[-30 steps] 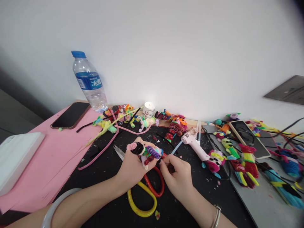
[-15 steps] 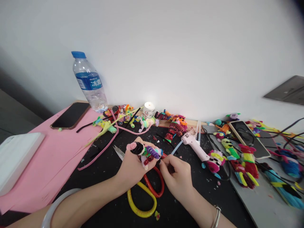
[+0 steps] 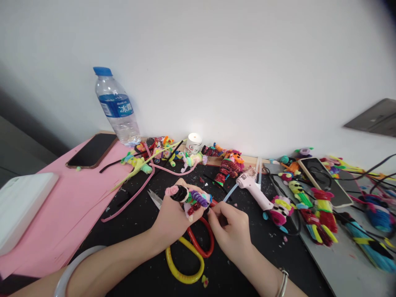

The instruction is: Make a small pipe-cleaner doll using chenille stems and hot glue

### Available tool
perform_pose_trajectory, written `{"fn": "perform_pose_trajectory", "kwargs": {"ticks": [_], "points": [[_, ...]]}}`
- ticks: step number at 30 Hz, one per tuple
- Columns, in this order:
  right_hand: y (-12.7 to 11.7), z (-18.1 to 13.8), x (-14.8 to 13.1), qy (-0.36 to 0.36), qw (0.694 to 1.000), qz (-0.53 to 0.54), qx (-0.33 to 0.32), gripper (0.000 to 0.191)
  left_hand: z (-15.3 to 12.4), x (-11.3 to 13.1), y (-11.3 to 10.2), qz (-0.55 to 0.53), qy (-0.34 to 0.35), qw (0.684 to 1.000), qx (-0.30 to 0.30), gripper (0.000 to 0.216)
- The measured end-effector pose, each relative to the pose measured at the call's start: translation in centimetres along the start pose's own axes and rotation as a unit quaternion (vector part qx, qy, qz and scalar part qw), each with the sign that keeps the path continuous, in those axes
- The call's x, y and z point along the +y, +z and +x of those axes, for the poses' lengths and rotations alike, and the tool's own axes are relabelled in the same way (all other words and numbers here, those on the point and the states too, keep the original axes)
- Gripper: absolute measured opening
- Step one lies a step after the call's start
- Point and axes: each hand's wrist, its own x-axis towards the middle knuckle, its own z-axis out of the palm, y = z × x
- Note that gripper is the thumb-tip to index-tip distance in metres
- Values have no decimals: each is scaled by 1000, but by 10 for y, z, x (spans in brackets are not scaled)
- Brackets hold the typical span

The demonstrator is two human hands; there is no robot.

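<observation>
- The left hand (image 3: 173, 218) is curled around a small pipe-cleaner figure (image 3: 189, 199), with thumb and fingers closed on it and holding it just above the counter (image 3: 136, 225).
- The figure lies roughly level. It has a pink tuft and a black band at its left end, and purple, green and red coils towards its right end.
- The right hand (image 3: 231, 231) meets the figure's right end, thumb and forefinger pressed together in a pinch on a dark bit there. The other fingers are folded into the palm.
- The two hands are almost touching, in the middle of the dark part of the counter.
- A pair of scissors (image 3: 193, 251) lies right under the hands. Its red and yellow loops show between the wrists, and its blade tip pokes out to the left.
- A pink glue gun (image 3: 254, 189) lies just right of the hands, nozzle towards them.
- A white bangle (image 3: 74, 264) sits on the left forearm and a silver bangle (image 3: 282, 281) on the right wrist.
- Along the wall stand a water bottle (image 3: 116, 110) and a lit candle (image 3: 194, 143), with a tangle of bright pipe-cleaner pieces (image 3: 161, 159) between them.
- A dark phone (image 3: 92, 151) rests on a pink sheet (image 3: 62, 206) to the left, near a white box (image 3: 21, 206).
- On the right, a grey board (image 3: 343, 255) carries a row of finished figures (image 3: 312, 210) and a second phone (image 3: 326, 181).
</observation>
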Motion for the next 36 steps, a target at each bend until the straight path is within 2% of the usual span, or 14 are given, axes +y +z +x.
{"fn": "perform_pose_trajectory", "kwargs": {"ticks": [36], "points": [[0, 1, 1, -4, 1000, -5, -1, 25, 1, -2, -1, -3, 6, 1000, -1, 20]]}}
